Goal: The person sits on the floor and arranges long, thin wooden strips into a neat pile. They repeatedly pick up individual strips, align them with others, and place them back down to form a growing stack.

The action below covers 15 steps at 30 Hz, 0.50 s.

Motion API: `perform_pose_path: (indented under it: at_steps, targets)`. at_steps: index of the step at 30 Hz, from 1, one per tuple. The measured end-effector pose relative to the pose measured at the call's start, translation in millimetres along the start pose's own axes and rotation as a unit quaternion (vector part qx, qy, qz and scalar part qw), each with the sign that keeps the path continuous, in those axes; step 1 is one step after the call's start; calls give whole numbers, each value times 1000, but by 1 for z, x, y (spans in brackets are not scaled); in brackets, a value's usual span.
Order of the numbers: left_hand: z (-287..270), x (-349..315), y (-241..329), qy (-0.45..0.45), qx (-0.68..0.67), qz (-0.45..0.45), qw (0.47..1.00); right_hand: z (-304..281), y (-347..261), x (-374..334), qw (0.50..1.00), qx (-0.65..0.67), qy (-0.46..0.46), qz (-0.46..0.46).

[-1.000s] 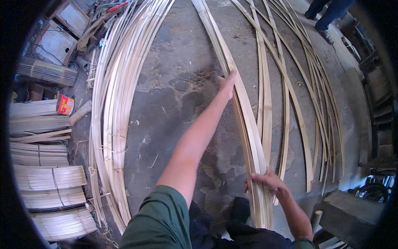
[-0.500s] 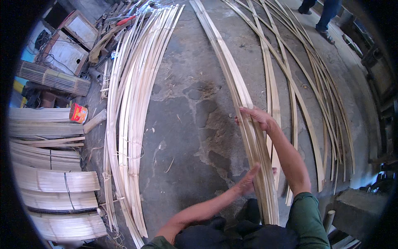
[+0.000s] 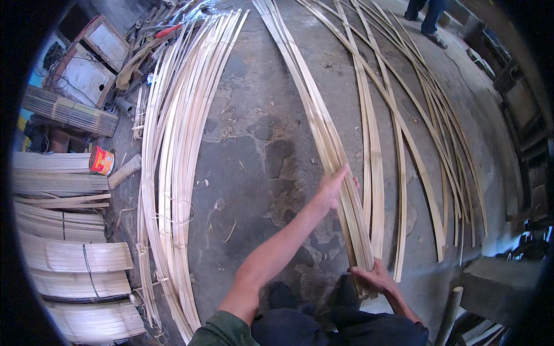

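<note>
A bundle of long, pale bamboo strips point(image 3: 304, 91) runs from the far floor toward my body, its near end raised in my hands. My left hand point(image 3: 332, 188) is wrapped round the strips partway along, its fingertips showing past their right edge. Close to the near end, my right hand point(image 3: 378, 279) grips the same bundle from the right, with fingers laid across it. Some of its fingers are hidden by the strips.
A large pile of strips point(image 3: 193, 104) lies to the left, and more loose strips point(image 3: 424, 153) cross at the right. Tied slat bundles point(image 3: 78, 256) and a red tin point(image 3: 101, 160) stand far left. A concrete block point(image 3: 499, 285) is near right. A person's legs point(image 3: 426, 16) show far right.
My left hand has moved up and away along the bundle and closed round it. My right hand has come back to the near end. The person at the far right has shifted slightly in view.
</note>
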<state>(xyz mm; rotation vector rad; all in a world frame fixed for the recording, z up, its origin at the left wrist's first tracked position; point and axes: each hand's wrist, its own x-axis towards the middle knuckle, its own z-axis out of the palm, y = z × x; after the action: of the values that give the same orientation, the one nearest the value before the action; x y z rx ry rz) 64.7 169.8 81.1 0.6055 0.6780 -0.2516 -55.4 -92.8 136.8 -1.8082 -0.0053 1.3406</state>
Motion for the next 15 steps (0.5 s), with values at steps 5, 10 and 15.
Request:
perform_pose_path:
  at_steps: [5, 10, 15]
  targets:
    - [-24, -11, 17, -14, 72, 60, 996, 41, 13, 35, 970, 218, -91, -51]
    - [-53, -1, 15, 38, 67, 24, 997, 72, 12, 42, 957, 272, -96, -6]
    - [-44, 20, 15, 48, 131, 37, 990, 64, 9, 50, 967, 246, -51, -27]
